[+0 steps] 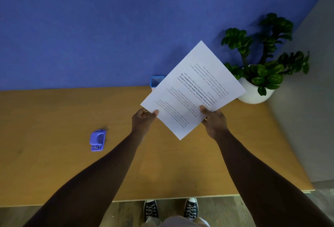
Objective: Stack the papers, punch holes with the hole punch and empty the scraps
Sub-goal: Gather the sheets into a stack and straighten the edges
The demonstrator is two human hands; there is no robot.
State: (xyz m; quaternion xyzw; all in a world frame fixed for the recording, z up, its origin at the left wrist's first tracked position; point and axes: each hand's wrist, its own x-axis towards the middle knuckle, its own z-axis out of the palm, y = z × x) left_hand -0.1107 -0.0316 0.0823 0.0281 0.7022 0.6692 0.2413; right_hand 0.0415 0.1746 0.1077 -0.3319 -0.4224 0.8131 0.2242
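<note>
Wooden table (pixel 54 111) with hole punch (pixel 97 140), potted plant (pixel 253 89), possibly a blue container (pixel 156 81).

Blue wall (pixel 108 28) behind a wooden table (pixel 54 163); grey wall (pixel 310 118) at right; grey floor (pixel 72 214) below

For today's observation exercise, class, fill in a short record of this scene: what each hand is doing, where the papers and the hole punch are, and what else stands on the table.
left hand: grips the papers' lower left edge
right hand: grips the papers' lower right edge
papers: held up above the table, tilted, printed side toward the camera
hole punch: purple, on the table to the left, untouched
table: wooden, against a blue wall
blue container: at the table's far edge, partly behind the papers
potted plant: white pot, far right corner
</note>
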